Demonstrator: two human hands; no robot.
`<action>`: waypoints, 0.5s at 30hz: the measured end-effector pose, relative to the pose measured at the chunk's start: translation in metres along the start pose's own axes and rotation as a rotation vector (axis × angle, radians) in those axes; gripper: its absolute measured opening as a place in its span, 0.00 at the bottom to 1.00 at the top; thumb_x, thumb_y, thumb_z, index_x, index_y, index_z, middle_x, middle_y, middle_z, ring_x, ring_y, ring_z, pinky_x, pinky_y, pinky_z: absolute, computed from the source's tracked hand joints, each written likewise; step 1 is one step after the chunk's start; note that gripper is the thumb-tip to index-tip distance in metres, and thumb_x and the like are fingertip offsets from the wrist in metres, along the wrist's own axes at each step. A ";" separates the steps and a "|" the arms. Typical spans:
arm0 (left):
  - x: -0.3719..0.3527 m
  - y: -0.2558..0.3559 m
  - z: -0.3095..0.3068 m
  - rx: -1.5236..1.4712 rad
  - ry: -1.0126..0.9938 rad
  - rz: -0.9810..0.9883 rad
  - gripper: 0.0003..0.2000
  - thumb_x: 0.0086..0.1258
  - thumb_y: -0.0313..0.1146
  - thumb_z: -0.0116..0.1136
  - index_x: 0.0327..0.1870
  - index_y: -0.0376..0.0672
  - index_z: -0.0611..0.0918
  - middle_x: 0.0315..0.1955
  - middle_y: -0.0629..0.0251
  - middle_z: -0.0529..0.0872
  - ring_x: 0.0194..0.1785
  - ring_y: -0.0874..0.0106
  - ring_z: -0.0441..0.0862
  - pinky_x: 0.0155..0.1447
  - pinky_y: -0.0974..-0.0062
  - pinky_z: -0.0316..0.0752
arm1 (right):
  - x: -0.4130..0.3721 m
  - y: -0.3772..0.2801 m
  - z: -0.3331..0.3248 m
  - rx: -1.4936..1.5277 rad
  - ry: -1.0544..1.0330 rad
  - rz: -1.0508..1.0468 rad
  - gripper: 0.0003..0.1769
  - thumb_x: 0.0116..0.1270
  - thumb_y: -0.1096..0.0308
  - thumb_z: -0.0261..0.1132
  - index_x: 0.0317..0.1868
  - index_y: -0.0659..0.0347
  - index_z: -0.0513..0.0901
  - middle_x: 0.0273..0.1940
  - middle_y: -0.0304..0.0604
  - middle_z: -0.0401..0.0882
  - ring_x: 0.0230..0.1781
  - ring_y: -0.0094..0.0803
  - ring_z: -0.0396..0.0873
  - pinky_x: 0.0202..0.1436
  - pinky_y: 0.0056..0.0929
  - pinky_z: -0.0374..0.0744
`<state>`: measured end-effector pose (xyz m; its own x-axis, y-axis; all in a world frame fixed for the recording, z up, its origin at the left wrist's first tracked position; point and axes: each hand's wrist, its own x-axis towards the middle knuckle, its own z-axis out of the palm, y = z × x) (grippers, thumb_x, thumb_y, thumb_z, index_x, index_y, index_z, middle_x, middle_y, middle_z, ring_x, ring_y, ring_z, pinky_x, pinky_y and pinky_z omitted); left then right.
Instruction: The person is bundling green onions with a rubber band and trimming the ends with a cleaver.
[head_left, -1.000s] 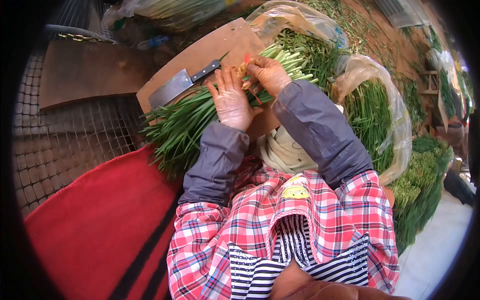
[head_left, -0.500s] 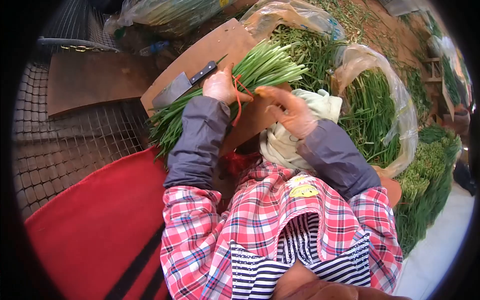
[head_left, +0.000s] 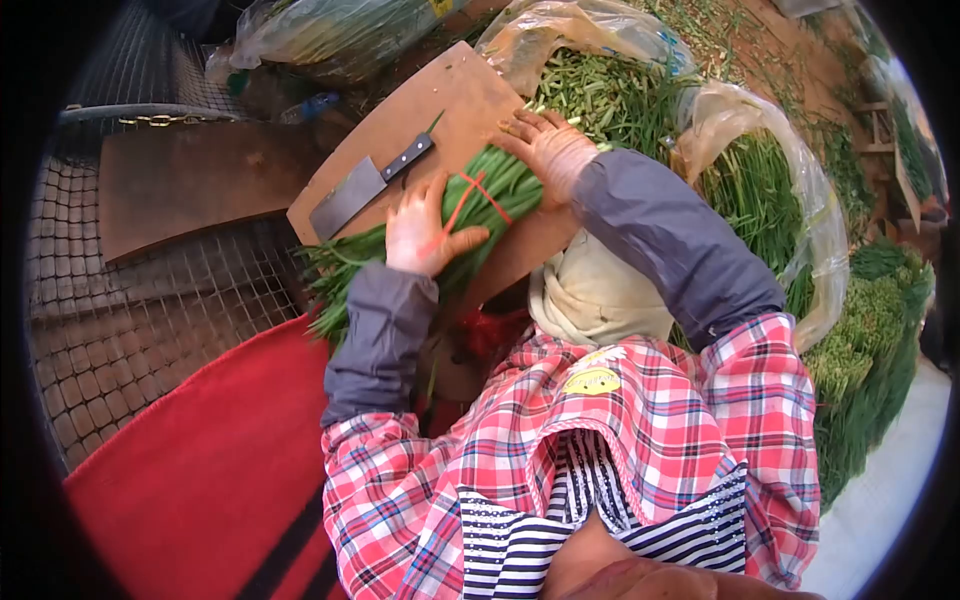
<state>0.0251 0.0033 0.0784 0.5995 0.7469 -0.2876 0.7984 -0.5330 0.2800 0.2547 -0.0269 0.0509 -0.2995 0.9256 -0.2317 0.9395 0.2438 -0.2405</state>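
A bundle of green stalks [head_left: 497, 180] lies across a brown board [head_left: 440, 85], with an orange-red band [head_left: 463, 200] crossed around it. My left hand [head_left: 425, 225] grips the bundle on its left part, thumb and fingers around it beside the band. At the bundle's right end, my right hand [head_left: 550, 150] rests with fingers spread, its palm side against the stalk ends. On the board, left of the bundle, lies a cleaver [head_left: 350, 200] with a black handle [head_left: 408, 153]. Leafy tips stick out past the board's lower left edge.
Open plastic bags of green stalks [head_left: 745, 190] stand at the right, with more piled stalks [head_left: 860, 350] beyond. A second brown board [head_left: 200, 185] lies on wire mesh [head_left: 90, 360] at the left. Red cloth [head_left: 210, 440] covers the lower left.
The band now crosses over the bundle instead of hanging loose. My right hand has moved up to the stalk ends, and my left hand has shifted down and left along the bundle.
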 end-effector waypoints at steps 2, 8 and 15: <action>-0.012 0.004 -0.003 0.032 0.042 0.007 0.52 0.32 0.52 0.74 0.63 0.38 0.64 0.57 0.52 0.71 0.60 0.55 0.68 0.62 0.56 0.60 | -0.003 0.008 0.007 0.071 0.080 -0.038 0.60 0.25 0.57 0.76 0.66 0.44 0.58 0.66 0.42 0.59 0.69 0.44 0.53 0.70 0.45 0.53; -0.027 -0.023 -0.008 -0.058 -0.012 -0.051 0.54 0.30 0.51 0.75 0.65 0.41 0.62 0.58 0.51 0.68 0.61 0.55 0.66 0.65 0.52 0.56 | 0.000 0.023 0.022 0.261 0.094 0.018 0.66 0.20 0.56 0.79 0.68 0.43 0.56 0.67 0.42 0.58 0.69 0.44 0.52 0.68 0.47 0.55; -0.105 -0.120 -0.054 -0.488 -0.088 -0.419 0.40 0.48 0.37 0.71 0.63 0.34 0.65 0.56 0.49 0.74 0.60 0.62 0.71 0.62 0.71 0.65 | -0.037 0.066 0.000 0.136 -0.093 0.367 0.60 0.33 0.60 0.78 0.69 0.45 0.54 0.64 0.49 0.63 0.66 0.46 0.58 0.67 0.52 0.55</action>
<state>-0.1368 0.0100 0.1249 0.2615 0.8061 -0.5308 0.8609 0.0539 0.5059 0.3278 -0.0450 0.0435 0.0321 0.9123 -0.4082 0.9581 -0.1444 -0.2473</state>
